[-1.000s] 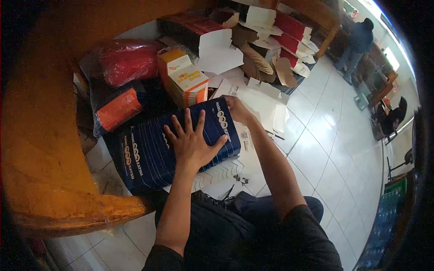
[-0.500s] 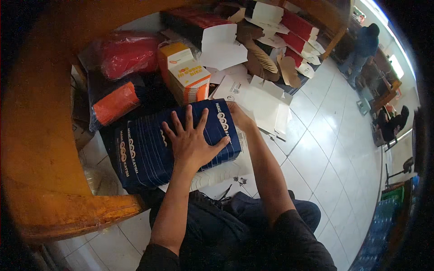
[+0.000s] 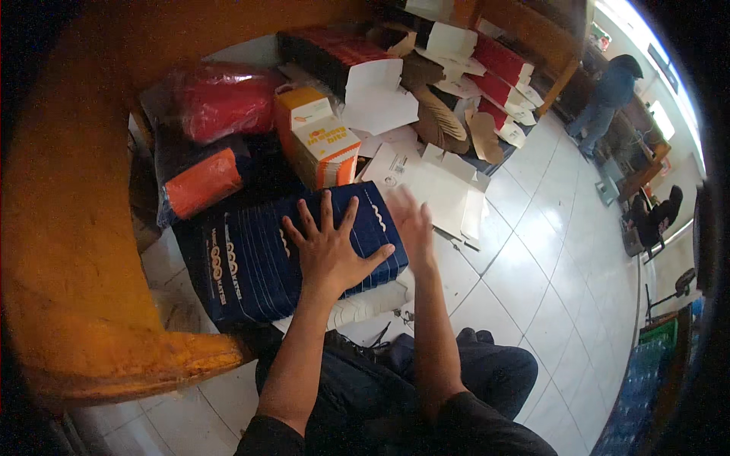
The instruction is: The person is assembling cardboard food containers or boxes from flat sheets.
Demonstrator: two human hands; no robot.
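Note:
A row of dark blue printed cartons (image 3: 258, 262), packed tightly side by side, lies low in front of me. On top of it, toward its right part, rests my left hand (image 3: 331, 247), palm down with the fingers spread. My right hand (image 3: 411, 228) is just off the right end of the row, smeared by motion; its fingers look stretched and nothing shows in it. Pale flaps (image 3: 353, 308) stick out along the near side of the cartons. Just beyond the row stands a stack of yellow, orange and white cartons (image 3: 323, 148).
Red goods in clear plastic (image 3: 228, 102) and an orange pack (image 3: 201, 182) lie at far left. Behind are white flattened cartons (image 3: 426, 182), brown cardboard pieces (image 3: 441, 121) and red boxes (image 3: 498, 76). A wooden frame (image 3: 91, 289) curves along the left. A person (image 3: 608, 91) stands at far right.
My right hand has come away from the right end of the blue cartons and moved slightly nearer. My left hand stays spread on top. The view has shifted a little.

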